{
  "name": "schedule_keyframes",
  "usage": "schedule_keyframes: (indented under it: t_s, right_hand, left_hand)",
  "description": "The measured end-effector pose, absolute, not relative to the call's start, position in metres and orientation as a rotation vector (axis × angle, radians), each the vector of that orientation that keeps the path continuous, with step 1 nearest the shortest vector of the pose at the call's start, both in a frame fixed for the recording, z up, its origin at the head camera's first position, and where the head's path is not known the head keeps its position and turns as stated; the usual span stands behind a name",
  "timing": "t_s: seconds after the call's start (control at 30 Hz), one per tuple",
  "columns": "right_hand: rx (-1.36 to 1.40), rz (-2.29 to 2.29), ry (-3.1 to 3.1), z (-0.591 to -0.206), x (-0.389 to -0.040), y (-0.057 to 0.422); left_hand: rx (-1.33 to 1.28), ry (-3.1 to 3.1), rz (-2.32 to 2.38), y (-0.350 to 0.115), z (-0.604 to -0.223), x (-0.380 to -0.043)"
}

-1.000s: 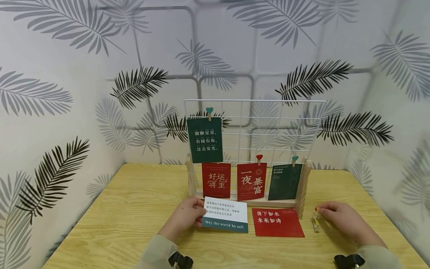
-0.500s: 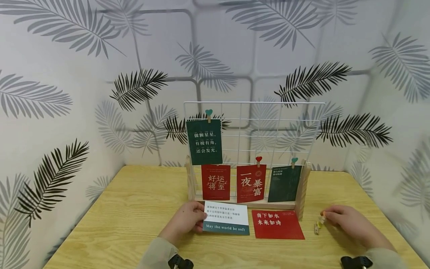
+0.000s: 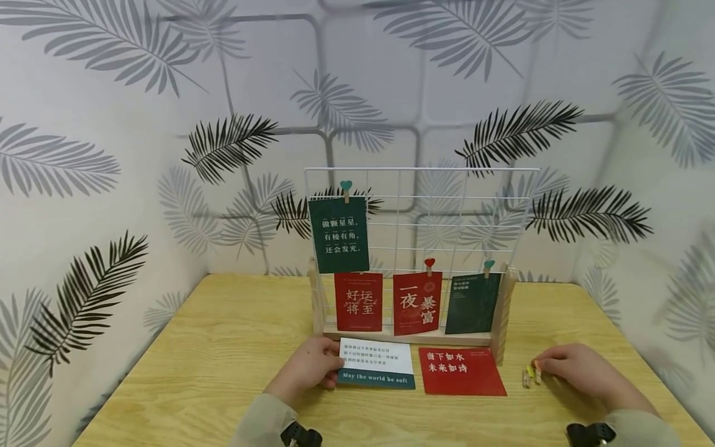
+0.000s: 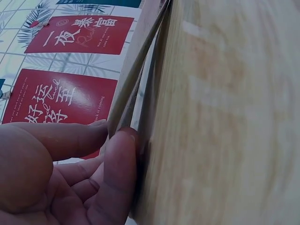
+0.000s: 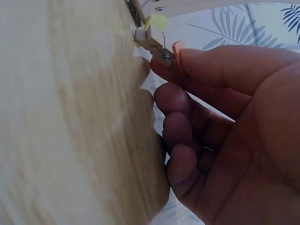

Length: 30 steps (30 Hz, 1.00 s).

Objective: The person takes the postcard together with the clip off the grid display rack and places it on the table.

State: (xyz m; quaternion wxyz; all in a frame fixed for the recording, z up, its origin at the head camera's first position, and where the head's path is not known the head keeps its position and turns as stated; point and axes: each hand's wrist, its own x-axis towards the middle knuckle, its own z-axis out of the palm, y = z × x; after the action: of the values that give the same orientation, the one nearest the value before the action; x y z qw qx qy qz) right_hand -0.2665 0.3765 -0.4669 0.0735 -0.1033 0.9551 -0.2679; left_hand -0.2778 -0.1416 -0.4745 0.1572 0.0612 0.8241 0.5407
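In the head view my left hand (image 3: 310,369) pinches the left edge of a white and teal card (image 3: 377,360) low over the table. The left wrist view has this card edge-on between thumb and finger. At the right, my right hand (image 3: 575,369) holds a small wooden clothespin (image 5: 161,52) with an orange top between thumb and forefinger, its other fingers curled. Close to that clothespin's tip is a yellow heart (image 5: 156,21) of another clothespin; whether they touch I cannot tell. A red card (image 3: 463,372) lies flat between the hands.
Behind the hands stands a white wire grid (image 3: 421,217) on a wooden base (image 3: 413,337). Clipped to it are two green cards, one upper left (image 3: 339,236) and one lower right, and two red cards. Patterned walls enclose the wooden table (image 3: 246,310).
The far edge of the white and teal card has sunk toward the table. My right hand has shifted slightly right and nearer, with the orange-topped clothespin now apart from another one.
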Motion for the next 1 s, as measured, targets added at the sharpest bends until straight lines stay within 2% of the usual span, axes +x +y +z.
schedule_keyframes:
  t_s: [1.0]
  right_hand:
    - [-0.273,-0.869,2.858,-0.467,-0.268,0.374]
  left_hand:
    - [0.212,2.585,1.350,-0.142,-0.459,-0.271]
